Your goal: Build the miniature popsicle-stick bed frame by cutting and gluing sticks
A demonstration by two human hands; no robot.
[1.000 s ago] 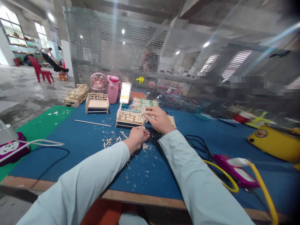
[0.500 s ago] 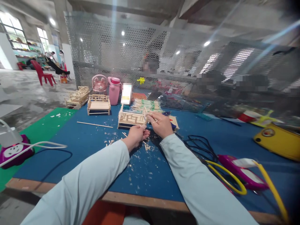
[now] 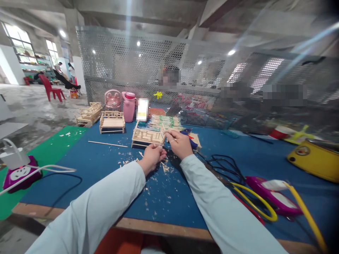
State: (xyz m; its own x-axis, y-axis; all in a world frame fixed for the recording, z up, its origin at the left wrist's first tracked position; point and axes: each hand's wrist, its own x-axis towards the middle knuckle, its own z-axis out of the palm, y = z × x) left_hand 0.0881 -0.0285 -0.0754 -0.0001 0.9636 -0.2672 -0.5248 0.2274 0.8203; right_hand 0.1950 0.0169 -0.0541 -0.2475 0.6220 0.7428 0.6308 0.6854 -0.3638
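Note:
A miniature wooden bench [image 3: 147,135] made of thin sticks stands in front of me on the blue table, its latticed side turned my way. My left hand [image 3: 153,157] is closed by the bench's lower right corner, thumb and finger pinched. Whatever is in that pinch is too small to make out. At the bench's right end, my right hand [image 3: 181,144] is closed too, its fingertips against or just beside the end post. A thin piece may sit between them, but I cannot tell. Wood offcuts [image 3: 164,165] lie scattered below my hands.
Two more small wooden benches [image 3: 112,122] stand at the left, near a pink jug [image 3: 129,107]. A loose stick [image 3: 107,144] lies on the mat. Bundled sticks [image 3: 165,121] are behind. On the right are cables, a purple power strip [image 3: 274,197] and a yellow container [image 3: 315,158].
My hands have drawn slightly apart; the left sits a little lower, away from the bench's corner. The right stays at the bench's right end. The whole view has tilted slightly.

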